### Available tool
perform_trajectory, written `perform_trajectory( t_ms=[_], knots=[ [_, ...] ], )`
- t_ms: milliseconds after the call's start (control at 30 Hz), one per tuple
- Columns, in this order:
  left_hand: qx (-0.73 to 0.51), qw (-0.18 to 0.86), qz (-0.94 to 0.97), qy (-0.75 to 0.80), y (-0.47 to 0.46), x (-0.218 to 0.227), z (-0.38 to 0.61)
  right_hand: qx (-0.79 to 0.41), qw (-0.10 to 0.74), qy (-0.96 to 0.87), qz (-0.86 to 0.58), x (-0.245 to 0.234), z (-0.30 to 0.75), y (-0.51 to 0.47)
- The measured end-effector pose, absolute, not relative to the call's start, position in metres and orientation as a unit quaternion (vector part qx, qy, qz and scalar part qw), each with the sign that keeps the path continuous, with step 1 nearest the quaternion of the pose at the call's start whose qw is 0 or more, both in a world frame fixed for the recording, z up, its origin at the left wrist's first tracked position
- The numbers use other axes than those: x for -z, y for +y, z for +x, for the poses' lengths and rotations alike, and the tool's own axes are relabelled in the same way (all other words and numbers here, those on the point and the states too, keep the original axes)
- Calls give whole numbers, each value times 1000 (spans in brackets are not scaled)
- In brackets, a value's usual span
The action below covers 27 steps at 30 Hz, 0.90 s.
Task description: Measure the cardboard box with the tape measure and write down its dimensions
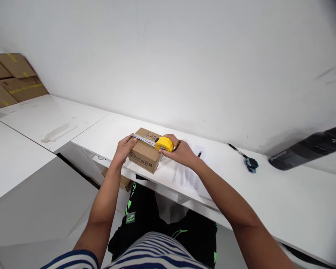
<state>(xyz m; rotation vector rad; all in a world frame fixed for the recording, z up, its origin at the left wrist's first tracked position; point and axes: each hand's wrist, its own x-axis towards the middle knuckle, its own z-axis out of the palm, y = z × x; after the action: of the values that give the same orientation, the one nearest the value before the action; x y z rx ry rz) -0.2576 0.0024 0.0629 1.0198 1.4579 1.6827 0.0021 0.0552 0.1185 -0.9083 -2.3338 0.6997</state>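
A small brown cardboard box (146, 150) with dark writing on its top and side rests on the white table. Across its top lies the pulled-out blade (144, 140) of a yellow tape measure (164, 143). My left hand (124, 148) is closed at the box's left edge, its fingers pinning the blade's end there. Over the box's right side, my right hand (182, 150) is wrapped round the yellow case. A thin dark stick, possibly a pen, pokes out between its fingers; its kind is unclear.
Printed papers (189, 175) lie under my right forearm, with a dark pen (199, 154) by them. Further right are a dark watch (251, 163) and a black bottle lying tilted (302, 151). Cardboard boxes (22, 87) are stacked far left. A wall stands behind the table (268, 194).
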Motion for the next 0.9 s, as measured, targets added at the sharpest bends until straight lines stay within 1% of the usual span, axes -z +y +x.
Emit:
perform_trajectory(
  t_ms=[200,433,600,767,900],
  knots=[
    [-653,334,382,563,6,-68,-255,-337,311,-819,-346,-99,38,57],
    [-654,336,375,565,7,-68,-254,-356,326,-811,-331,-92,36,57],
    [-657,324,381,564,7,-67,-254,-317,311,-830,-339,-100,38,57],
    [-658,319,384,565,5,-63,-255,-241,275,-862,-350,-121,32,63],
    [-651,323,390,564,2,-62,-256,-184,236,-881,-367,-134,4,61]
  ],
)
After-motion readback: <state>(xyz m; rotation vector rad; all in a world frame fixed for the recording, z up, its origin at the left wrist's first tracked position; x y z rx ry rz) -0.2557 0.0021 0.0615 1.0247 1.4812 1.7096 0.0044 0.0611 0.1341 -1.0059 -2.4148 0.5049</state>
